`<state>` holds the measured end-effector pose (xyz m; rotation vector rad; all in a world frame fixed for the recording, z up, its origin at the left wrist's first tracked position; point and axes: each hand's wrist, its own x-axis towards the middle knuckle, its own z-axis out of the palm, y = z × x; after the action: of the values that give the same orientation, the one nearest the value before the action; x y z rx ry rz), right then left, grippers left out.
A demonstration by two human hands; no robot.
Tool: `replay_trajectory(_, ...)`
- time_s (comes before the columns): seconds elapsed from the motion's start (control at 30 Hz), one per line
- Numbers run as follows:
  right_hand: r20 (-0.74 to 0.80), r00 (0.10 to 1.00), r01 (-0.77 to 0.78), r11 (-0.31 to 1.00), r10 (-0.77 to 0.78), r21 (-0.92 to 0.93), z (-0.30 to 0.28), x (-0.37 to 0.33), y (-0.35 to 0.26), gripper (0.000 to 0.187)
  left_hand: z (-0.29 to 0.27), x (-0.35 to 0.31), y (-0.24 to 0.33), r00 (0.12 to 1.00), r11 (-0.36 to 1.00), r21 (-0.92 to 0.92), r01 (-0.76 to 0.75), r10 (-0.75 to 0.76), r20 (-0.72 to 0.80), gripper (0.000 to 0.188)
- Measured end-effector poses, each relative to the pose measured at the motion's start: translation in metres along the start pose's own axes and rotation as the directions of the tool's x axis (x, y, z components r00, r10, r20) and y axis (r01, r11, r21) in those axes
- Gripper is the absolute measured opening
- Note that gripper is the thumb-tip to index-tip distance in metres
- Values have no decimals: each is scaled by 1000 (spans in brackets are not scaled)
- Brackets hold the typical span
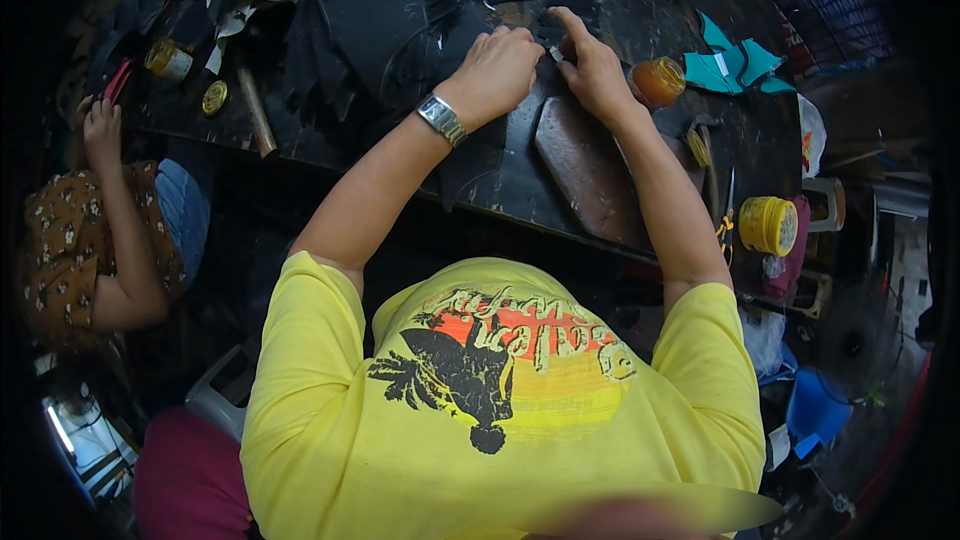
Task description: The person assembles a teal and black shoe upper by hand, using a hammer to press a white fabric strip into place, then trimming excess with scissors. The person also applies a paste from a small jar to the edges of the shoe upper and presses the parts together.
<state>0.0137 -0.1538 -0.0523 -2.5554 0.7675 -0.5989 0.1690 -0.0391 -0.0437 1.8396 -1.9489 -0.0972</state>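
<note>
Over the dark worktable (pixel 510 180), my left hand (pixel 495 70), with a metal watch on its wrist, is closed with its fingers bent down. Whatever lies under those fingers is hidden. Just to the right, my right hand (pixel 597 70) has its index finger stretched out and its thumb apart from it. A small pale piece (pixel 556 54) shows by the thumb, among dark scraps. Large black sheet pieces (pixel 365 10) lie stacked left of my hands. Below my right hand rests a brown slab (pixel 585 170) with angled corners.
An amber glue jar (pixel 657 82) stands beside my right wrist, near teal pieces (pixel 735 65). Farther right are a hammer (pixel 708 165), orange-handled pliers (pixel 725 228) and a yellow tub (pixel 768 225). Another hammer (pixel 257 115) lies left, near a co-worker's hand (pixel 102 130) at a red item.
</note>
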Motion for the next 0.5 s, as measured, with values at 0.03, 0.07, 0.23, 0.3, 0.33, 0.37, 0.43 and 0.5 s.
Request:
replay_trajectory(0.03, -8, 1000, 3, 1000, -3, -9, 2, 1, 1, 70, 2, 3, -1, 999, 1000, 30, -3, 2, 32, 29)
replay_trajectory(0.07, -11, 1000, 1, 1000, -2, -17, 3, 2, 2, 69, 4, 6, -2, 998, 998, 58, -9, 6, 62, 29)
replay_trajectory(0.23, 15, 999, -48, 999, 48, 23, 9, 9, 3, 66, 16, 15, -4, 993, 988, 155, -4, -14, 120, 30)
replay_trajectory(0.3, -34, 997, -66, 989, 71, 130, 3, 6, -1, 64, 19, 16, -5, 992, 987, 161, -15, -5, 123, 29)
replay_trajectory(0.33, -74, 993, -76, 972, 94, 221, -3, 3, -4, 62, 19, 17, -6, 993, 988, 154, -27, 8, 121, 28)
replay_trajectory(0.37, -110, 987, -80, 947, 120, 311, -9, -2, -7, 60, 18, 17, -8, 992, 990, 141, -31, 13, 127, 27)
replay_trajectory(0.43, -62, 987, -86, 813, 148, 576, -25, -17, -15, 53, 16, 18, -11, 996, 998, 61, 24, -29, 83, 24)
replay_trajectory(0.5, 43, 988, -131, 672, 146, 729, -41, -38, -22, 51, 13, 20, -14, 997, 999, 19, 48, -49, 54, 22)
